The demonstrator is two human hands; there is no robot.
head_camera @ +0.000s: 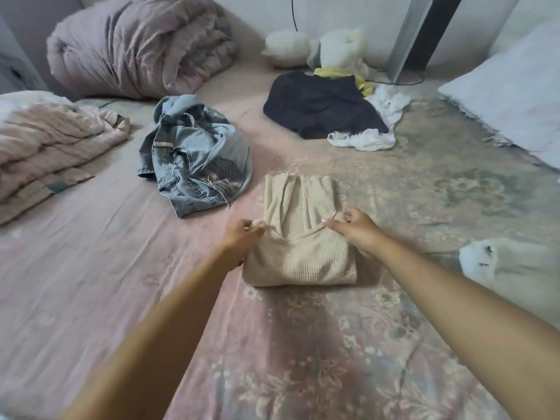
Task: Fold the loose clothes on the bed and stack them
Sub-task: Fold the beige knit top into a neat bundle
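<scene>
Two bare arms reach out over a wide bed (91,283) covered in a pink floral sheet, where a rolled mauve duvet (139,43) sits at the far left and a folded pink-striped blanket (45,153) lies along the left edge. A white pillow (509,98) rests at the far right, against the wall. Between them, toward the far side, a dark navy garment (321,107) lies spread in a loose heap, with a crumpled white garment (375,128) touching its right and near edges and a scrap of yellow cloth (336,73) showing behind it. Nearer and to the left, a light-blue denim garment (194,153) sits bunched up, unfolded. Two white soft toys (315,47) lean by the far wall, and another white item (509,262) lies at the right edge, too blurred to identify. At the centre of the bed, just right of the denim, a beige ribbed top (298,237) lies partly folded, its near half doubled into a neat rectangle. The left hand (242,234) pinches the top's left edge between curled fingers and thumb. The right hand (354,228) pinches the top's neckline at the right side, fingertips closed on the fabric.
</scene>
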